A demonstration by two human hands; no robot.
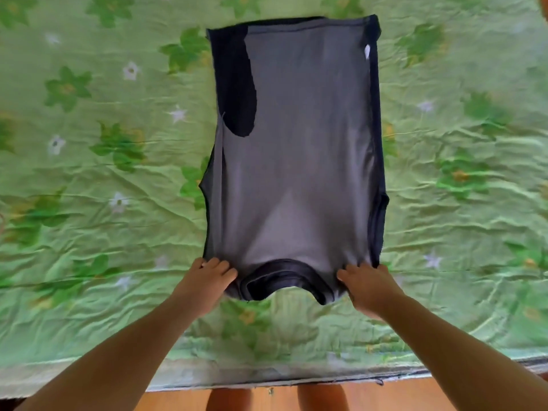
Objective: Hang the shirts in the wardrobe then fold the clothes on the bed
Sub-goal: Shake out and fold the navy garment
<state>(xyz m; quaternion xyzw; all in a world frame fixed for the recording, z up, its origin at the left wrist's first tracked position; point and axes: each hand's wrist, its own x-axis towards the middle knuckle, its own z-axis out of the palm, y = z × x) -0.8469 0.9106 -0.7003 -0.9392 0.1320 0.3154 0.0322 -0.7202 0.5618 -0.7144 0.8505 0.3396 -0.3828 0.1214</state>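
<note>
A grey T-shirt [296,137] with dark navy trim lies flat on the bed, its sides folded in to a long narrow rectangle. Its dark collar points toward me at the near end and the hem lies at the far end. A navy sleeve is folded across the upper left. My left hand [207,280] grips the near left shoulder corner, fingers curled into the cloth. My right hand [364,284] grips the near right shoulder corner the same way. Both hands sit on either side of the collar.
The bed is covered by a wrinkled green sheet [103,173] with flower print. Its near edge [267,381] runs across the bottom, with wooden floor [272,398] and my legs below it.
</note>
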